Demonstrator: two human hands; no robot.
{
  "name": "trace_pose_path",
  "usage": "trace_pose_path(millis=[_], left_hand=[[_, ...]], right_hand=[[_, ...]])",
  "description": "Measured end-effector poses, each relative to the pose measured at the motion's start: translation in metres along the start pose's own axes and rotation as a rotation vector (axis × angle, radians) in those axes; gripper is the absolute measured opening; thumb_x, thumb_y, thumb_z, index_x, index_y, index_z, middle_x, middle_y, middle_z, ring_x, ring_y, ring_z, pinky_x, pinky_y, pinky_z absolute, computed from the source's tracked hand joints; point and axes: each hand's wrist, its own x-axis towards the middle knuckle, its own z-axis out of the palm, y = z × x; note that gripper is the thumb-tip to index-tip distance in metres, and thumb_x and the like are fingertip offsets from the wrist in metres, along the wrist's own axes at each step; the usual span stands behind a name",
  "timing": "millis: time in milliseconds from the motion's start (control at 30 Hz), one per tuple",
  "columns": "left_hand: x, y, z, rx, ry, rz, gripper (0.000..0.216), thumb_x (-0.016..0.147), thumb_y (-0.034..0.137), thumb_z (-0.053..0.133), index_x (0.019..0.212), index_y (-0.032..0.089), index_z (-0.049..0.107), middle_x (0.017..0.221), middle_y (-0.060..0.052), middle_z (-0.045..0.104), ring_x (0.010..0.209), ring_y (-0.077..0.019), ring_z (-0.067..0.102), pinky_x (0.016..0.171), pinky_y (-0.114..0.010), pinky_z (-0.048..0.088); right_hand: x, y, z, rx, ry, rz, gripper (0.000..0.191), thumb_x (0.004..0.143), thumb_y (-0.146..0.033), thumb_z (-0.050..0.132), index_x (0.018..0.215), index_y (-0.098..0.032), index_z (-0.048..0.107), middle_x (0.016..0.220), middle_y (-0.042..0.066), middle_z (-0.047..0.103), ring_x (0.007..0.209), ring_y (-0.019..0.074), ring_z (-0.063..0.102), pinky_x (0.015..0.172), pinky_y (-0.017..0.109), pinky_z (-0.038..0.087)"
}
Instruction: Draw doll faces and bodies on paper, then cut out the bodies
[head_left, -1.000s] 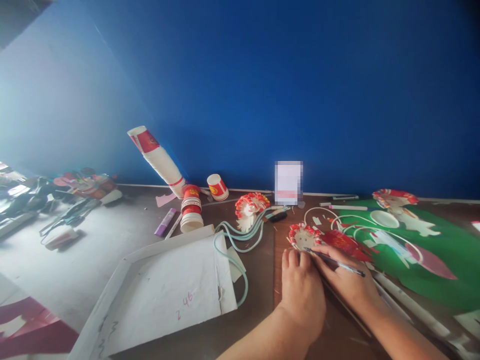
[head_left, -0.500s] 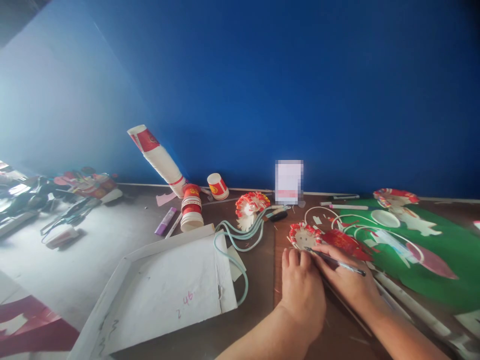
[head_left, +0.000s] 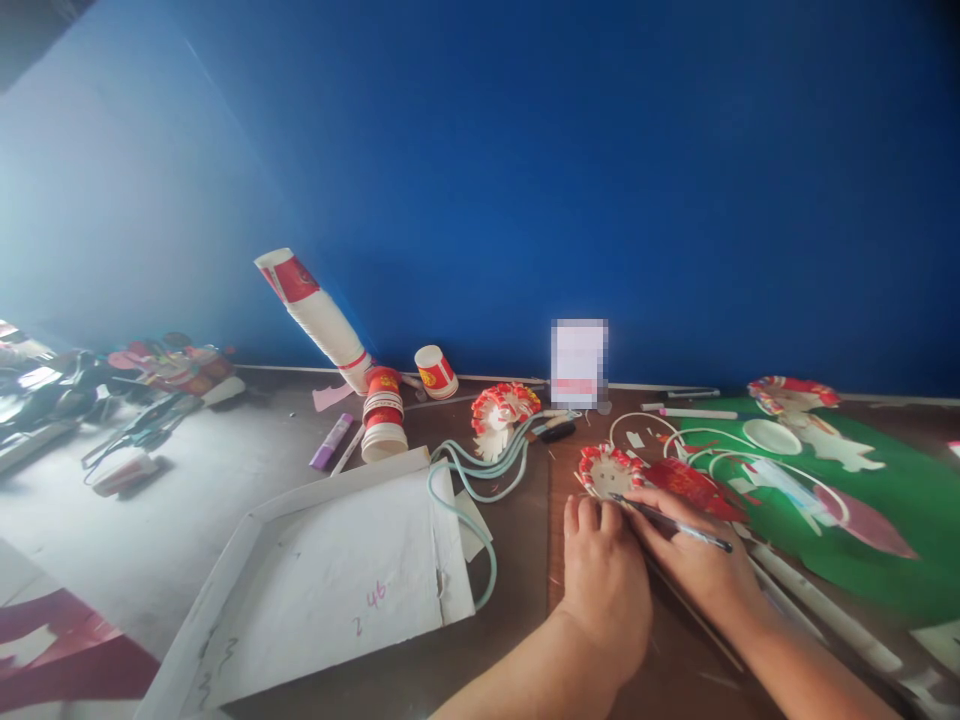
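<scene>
My right hand (head_left: 701, 565) grips a slim dark pen (head_left: 679, 525), its tip at the lower edge of a small round paper craft piece (head_left: 604, 472). The piece has a pale middle with two dots and a ring of curled red and white strips. My left hand (head_left: 606, 570) is closed at the near edge of that piece, fingers bent over and pressed together. The thumb is hidden. Just right of the piece lies red paper (head_left: 694, 486). Behind and left is a similar curled-strip piece (head_left: 501, 415).
A shallow white box (head_left: 322, 570) lies to the left, beside pale green cord (head_left: 491, 570). Stacked paper cups (head_left: 384, 420) stand near the blue wall, with a purple glue stick (head_left: 331, 442) close by. Green paper (head_left: 840, 550) spreads at right under scraps and white cord.
Almost nothing differs. Both hands, the pen and the craft piece keep their places, apart from a very slight shift of the view.
</scene>
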Motion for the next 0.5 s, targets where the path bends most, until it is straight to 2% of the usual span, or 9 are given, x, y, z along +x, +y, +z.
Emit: trace_pose_path(millis=[367, 500], left_hand=[[0.0004, -0.0001, -0.0014, -0.009, -0.028, -0.010, 0.041, 0.094, 0.028, 0.051, 0.129, 0.011, 0.063, 0.118, -0.012, 0.060, 0.109, -0.0287, 0.049, 0.110, -0.048, 0.036], [-0.0002, 0.0003, 0.0006, -0.003, -0.008, -0.008, 0.041, 0.096, 0.026, 0.046, 0.129, 0.010, 0.063, 0.118, -0.012, 0.059, 0.109, -0.0281, 0.048, 0.110, -0.047, 0.036]], right_hand=[[-0.0006, 0.0026, 0.0021, -0.035, -0.004, -0.016, 0.025, 0.091, -0.043, 0.054, 0.095, -0.027, 0.073, 0.088, 0.000, 0.081, 0.075, 0.0189, 0.077, 0.067, 0.025, 0.059], [-0.0002, 0.0011, 0.0008, -0.027, 0.002, -0.010, 0.024, 0.091, -0.041, 0.054, 0.094, -0.028, 0.073, 0.087, 0.000, 0.081, 0.075, 0.0191, 0.077, 0.068, 0.026, 0.060]])
